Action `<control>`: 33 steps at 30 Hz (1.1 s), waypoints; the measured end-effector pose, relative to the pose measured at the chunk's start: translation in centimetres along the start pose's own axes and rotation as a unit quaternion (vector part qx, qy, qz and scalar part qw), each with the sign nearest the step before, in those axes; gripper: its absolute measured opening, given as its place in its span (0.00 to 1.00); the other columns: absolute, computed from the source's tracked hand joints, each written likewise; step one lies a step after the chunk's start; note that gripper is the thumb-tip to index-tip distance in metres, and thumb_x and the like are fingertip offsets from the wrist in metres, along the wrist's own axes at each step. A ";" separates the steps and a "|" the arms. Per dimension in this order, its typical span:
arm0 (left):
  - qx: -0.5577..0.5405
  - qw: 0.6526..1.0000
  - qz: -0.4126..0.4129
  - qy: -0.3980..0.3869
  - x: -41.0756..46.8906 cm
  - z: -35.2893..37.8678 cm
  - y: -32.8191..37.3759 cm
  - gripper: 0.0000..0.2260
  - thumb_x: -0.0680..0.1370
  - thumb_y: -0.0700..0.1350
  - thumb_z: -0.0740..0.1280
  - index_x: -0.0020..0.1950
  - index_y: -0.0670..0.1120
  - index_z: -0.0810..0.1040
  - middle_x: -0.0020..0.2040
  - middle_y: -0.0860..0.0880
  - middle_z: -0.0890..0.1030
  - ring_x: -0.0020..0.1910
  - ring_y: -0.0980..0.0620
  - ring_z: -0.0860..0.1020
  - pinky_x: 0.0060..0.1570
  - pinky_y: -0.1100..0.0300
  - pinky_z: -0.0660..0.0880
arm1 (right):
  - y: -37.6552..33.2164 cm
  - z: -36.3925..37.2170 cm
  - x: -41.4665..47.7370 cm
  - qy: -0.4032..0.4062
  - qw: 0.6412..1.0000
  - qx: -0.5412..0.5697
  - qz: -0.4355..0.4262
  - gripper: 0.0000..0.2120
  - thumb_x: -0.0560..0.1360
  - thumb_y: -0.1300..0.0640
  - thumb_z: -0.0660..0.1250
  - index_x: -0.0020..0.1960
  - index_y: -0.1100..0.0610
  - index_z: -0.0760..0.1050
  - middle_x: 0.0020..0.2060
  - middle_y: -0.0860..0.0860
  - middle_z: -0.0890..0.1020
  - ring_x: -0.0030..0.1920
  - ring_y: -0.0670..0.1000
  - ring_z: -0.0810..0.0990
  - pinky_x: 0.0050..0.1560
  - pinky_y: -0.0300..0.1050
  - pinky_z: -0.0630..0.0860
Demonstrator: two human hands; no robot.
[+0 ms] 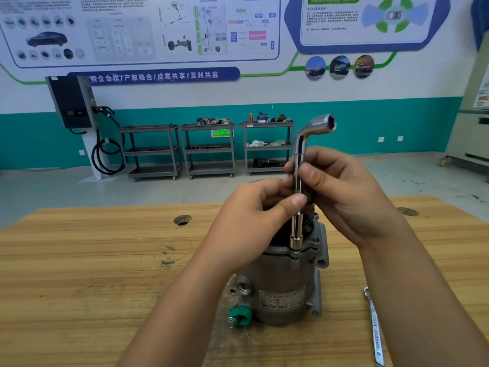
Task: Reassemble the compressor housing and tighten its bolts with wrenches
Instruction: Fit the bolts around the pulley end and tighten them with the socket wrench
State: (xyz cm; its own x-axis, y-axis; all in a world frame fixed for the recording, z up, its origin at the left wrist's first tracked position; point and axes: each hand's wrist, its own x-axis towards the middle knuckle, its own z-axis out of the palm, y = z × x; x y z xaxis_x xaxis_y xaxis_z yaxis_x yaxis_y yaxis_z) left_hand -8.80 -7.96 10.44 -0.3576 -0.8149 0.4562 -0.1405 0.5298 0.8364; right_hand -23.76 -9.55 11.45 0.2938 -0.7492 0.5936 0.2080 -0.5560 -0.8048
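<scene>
While the grey cast-metal compressor housing (284,282) stands upright near the front of the scratched wooden workbench (92,260), a chrome L-shaped socket wrench (300,181) stands vertically with its lower socket seated on the housing's top flange. Left hand (254,221) pinches the shaft between thumb and curled fingers; right hand (341,192) grips it just above. Just right of the housing lies a flat steel spanner (375,332).

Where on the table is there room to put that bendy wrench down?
The wooden table is bare all along the left, from the round hole down to the near edge. Right of the compressor is tighter: a flat wrench lies there.
</scene>
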 end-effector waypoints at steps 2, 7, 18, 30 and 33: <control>0.007 1.000 0.001 0.000 0.0 0.0 0.0 0.08 0.78 0.41 0.64 0.55 0.44 0.81 0.48 0.49 0.85 0.50 0.58 0.82 0.58 0.57 0.76 | 0.1 0.0 0.1 0.016 1.000 0.009 -0.001 0.02 0.70 0.58 0.69 0.42 0.56 0.78 0.33 0.47 0.81 0.33 0.43 0.79 0.28 0.34 0.72; 0.021 1.000 0.003 0.004 -0.1 0.0 0.2 0.07 0.76 0.43 0.66 0.52 0.44 0.81 0.46 0.50 0.85 0.48 0.58 0.82 0.56 0.56 0.77 | -0.1 0.3 0.2 0.021 1.000 0.008 -0.005 0.11 0.62 0.52 0.71 0.41 0.56 0.76 0.32 0.47 0.78 0.34 0.43 0.77 0.33 0.35 0.74; 0.007 1.000 -0.008 -0.003 0.2 -0.1 -0.3 0.07 0.78 0.40 0.64 0.49 0.46 0.82 0.46 0.52 0.85 0.48 0.60 0.82 0.55 0.63 0.76 | -0.2 -0.1 0.1 -0.003 1.000 -0.010 0.020 0.11 0.73 0.54 0.61 0.46 0.49 0.83 0.37 0.48 0.82 0.39 0.49 0.77 0.35 0.41 0.71; -0.011 1.000 0.001 -0.014 -0.1 0.1 0.1 0.09 0.78 0.41 0.65 0.55 0.43 0.81 0.49 0.49 0.85 0.51 0.57 0.82 0.58 0.59 0.75 | 0.0 0.1 0.2 0.019 0.999 0.040 -0.007 0.10 0.64 0.58 0.71 0.44 0.57 0.76 0.32 0.47 0.81 0.36 0.44 0.81 0.37 0.36 0.77; -0.014 1.000 0.010 0.004 0.0 0.3 0.0 0.07 0.75 0.41 0.68 0.52 0.44 0.82 0.46 0.48 0.85 0.48 0.56 0.83 0.55 0.59 0.77 | -0.1 0.3 0.3 0.031 0.999 0.033 -0.011 0.10 0.62 0.58 0.72 0.42 0.56 0.76 0.32 0.46 0.79 0.35 0.44 0.78 0.39 0.36 0.77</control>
State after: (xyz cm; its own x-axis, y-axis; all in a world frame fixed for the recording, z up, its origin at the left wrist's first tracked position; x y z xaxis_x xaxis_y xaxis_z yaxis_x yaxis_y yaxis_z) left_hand -9.06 -7.91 10.33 -0.3520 -0.8065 0.4751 -0.1079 0.5392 0.8353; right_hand -23.40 -9.59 11.72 0.2310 -0.7588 0.6090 0.2754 -0.5493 -0.7889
